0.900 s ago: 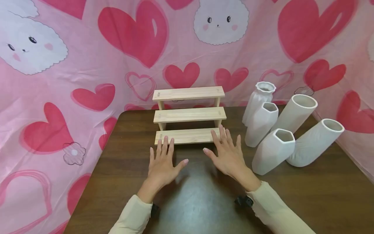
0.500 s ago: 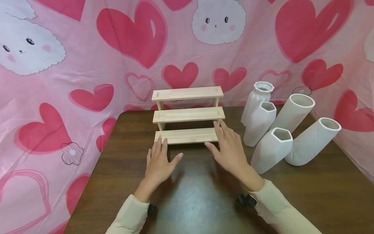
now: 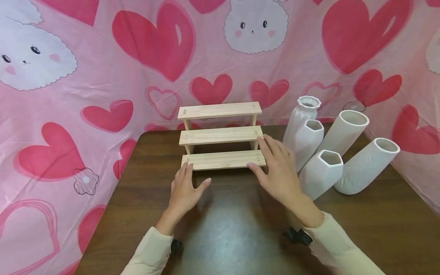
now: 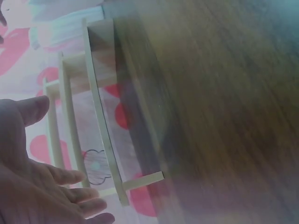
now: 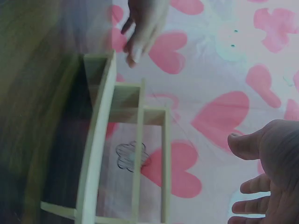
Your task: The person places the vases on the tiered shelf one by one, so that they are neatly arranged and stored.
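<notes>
A three-tier pale wooden shelf stand point(image 3: 220, 159) stands toward the back of the table. My left hand point(image 3: 183, 193) hovers in front of its left end, fingertips overlapping the lowest tier in the head view, thumb held out to the side. To the right, my right hand point(image 3: 281, 173) reaches past the stand's right end, fingers extended and thumb spread, holding nothing. In the head view it overlaps the lower part of a white faceted vase point(image 3: 308, 139). Both palms show beside the stand in the wrist views, the left hand point(image 4: 42, 182) and right hand point(image 5: 275, 172).
More white vases stand grouped at the right: a fluted one point(image 3: 297, 120), a wide round one point(image 3: 343, 131), a hexagonal-mouthed one point(image 3: 321, 177) and a tilted-looking round one point(image 3: 366, 168). A pink heart-patterned cloth point(image 3: 113, 76) hangs behind the brown table point(image 3: 220, 229).
My right hand has moved right, away from the lowest tier and toward the vases. My left hand has drawn slightly back and left. The stand and vases stay in place.
</notes>
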Demonstrator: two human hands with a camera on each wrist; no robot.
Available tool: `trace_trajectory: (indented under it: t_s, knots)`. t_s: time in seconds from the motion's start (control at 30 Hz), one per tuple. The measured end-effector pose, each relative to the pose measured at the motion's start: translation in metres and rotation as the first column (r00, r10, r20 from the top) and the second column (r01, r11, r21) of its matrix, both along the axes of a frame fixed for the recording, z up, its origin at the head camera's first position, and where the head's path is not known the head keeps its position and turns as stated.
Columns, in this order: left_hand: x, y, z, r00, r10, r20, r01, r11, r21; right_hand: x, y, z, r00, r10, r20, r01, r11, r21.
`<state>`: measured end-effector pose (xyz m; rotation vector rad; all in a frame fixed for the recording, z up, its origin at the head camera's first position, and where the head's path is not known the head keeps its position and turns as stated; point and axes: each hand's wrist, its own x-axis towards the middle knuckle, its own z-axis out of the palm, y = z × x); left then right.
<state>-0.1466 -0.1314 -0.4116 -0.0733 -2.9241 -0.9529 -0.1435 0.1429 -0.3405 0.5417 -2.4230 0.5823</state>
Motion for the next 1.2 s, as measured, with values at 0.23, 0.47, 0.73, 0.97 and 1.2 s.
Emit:
trace_trajectory:
  t_s: [0.23, 0.47, 0.73, 0.97, 1.2]
  knots:
    - [-0.005, -0.008, 0.001, 0.999, 0.026, 0.037, -0.028, 0.998, 0.053, 0.001, 0.016, 0.011, 0.998, -0.030, -0.058, 0.026, 0.998, -0.064]
    - [-0.014, -0.017, 0.003, 0.998, 0.054, 0.032, -0.057, 0.994, 0.094, 0.009, 0.032, 0.025, 0.997, -0.030, -0.076, 0.022, 0.994, -0.110]
    - [-0.023, -0.028, 0.000, 0.995, 0.078, 0.064, -0.088, 0.982, 0.167, 0.019, 0.059, 0.038, 0.993, -0.063, -0.096, 0.047, 0.986, -0.162]
    - [-0.031, -0.036, -0.003, 0.987, 0.103, 0.123, -0.129, 0.967, 0.221, 0.023, 0.087, 0.043, 0.997, -0.058, -0.046, 0.042, 0.957, -0.286]
    - [-0.039, -0.040, -0.007, 0.979, 0.116, 0.170, -0.167, 0.930, 0.329, 0.027, 0.114, 0.040, 0.988, -0.089, 0.126, 0.128, 0.925, -0.356]
